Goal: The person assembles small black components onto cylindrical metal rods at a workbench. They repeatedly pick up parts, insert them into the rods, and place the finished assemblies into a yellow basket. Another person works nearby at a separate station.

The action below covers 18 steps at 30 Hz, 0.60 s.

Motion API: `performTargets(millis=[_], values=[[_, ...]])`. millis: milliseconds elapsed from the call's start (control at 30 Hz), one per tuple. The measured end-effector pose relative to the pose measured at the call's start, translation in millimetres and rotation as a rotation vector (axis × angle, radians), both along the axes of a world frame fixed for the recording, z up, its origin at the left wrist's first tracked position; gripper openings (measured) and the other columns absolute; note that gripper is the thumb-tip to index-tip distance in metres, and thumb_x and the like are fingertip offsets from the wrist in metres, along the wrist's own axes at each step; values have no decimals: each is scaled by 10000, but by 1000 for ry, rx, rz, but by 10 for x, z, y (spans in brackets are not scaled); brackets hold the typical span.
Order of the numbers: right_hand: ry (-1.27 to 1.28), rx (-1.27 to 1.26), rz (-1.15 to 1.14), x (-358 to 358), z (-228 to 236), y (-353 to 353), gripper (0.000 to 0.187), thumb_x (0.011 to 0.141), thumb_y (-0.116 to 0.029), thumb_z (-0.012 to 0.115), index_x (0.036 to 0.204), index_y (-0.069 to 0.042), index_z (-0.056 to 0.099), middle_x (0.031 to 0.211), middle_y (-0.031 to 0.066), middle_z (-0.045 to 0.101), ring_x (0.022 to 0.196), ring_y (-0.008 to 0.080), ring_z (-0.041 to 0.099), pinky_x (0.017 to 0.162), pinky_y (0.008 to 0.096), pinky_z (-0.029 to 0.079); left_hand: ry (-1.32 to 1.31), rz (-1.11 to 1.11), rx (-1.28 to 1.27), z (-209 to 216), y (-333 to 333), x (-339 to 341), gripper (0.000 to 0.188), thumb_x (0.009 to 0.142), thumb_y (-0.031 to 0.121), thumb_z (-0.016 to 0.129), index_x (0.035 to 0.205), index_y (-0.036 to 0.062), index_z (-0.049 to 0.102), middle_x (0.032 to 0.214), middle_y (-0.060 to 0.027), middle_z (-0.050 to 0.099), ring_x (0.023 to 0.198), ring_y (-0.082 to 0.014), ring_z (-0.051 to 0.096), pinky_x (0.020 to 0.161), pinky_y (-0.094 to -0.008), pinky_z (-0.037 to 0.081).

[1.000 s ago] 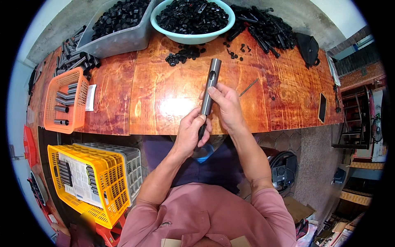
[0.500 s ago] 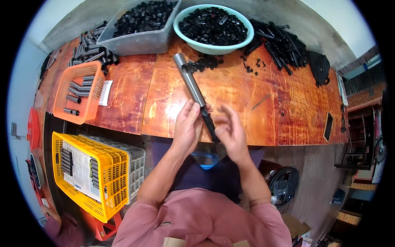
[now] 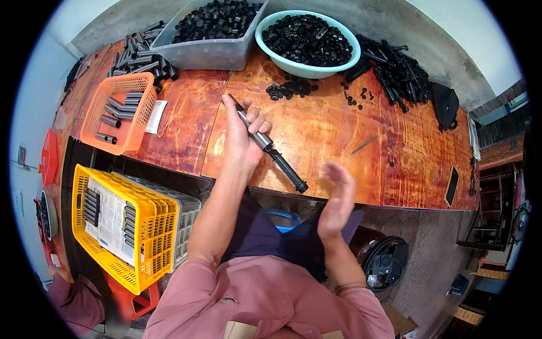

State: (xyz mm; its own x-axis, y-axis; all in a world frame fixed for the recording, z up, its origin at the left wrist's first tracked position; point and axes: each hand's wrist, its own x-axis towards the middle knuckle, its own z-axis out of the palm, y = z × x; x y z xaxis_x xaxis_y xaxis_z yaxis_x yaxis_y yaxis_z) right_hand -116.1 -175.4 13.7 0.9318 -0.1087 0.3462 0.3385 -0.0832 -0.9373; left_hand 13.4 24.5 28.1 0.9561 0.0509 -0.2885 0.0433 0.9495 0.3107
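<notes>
My left hand [image 3: 241, 135] is closed around a grey metal tube [image 3: 261, 140] above the front part of the table. Out of the tube's lower end sticks a slim black rod-shaped insert [image 3: 289, 172], its tip slanting toward my right hand. My right hand [image 3: 337, 198] is held up beside that tip, apart from it, fingers stretched out and slightly blurred, with nothing in it. Part of the tube is covered by my left fingers and palm.
Behind stand a grey bin [image 3: 209, 52] and a pale green basin [image 3: 307, 70], both full of small black parts. Black rods [image 3: 398, 76] lie heaped at back right. An orange basket [image 3: 121, 148] with tubes stands left; a yellow crate [image 3: 155, 226] is below the table.
My left hand has turned and now wraps the tube instead of pinching its lower end. My right hand has moved away from the black insert, to the right and slightly down.
</notes>
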Motion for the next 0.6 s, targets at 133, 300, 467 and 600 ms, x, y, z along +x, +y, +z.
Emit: performTargets(millis=[133,300,467,600], values=[[-104,66,-141,68,71,117,859,993,-673,394,1438,62,401,1445,210,477,1366,303,451,1159,431,296,41,-85,6,10,-444,-258,489,995,604,511,911,126,569,556,70,349,413,-57,312,419,-218,320],[-170,128,-114,302,52,296,860,993,-685,373,1427,58,401,1467,223,448,1404,323,408,1183,435,262,140,-67,51,53,-463,-231,456,1013,585,493,954,137,558,560,78,324,416,-44,302,420,-217,316],[-267,56,-211,179,-83,222,802,1014,-648,355,1395,55,412,1445,225,460,1385,324,428,1172,440,288,181,-81,108,36,-500,-315,469,998,599,517,976,130,523,571,71,319,433,-51,311,437,-217,320],[-163,159,-135,273,-70,316,727,1033,-577,393,1397,52,406,1428,205,468,1361,296,447,1166,436,298,194,-107,125,14,-622,-333,474,996,602,536,1032,130,499,610,50,359,481,-77,368,478,-253,338]])
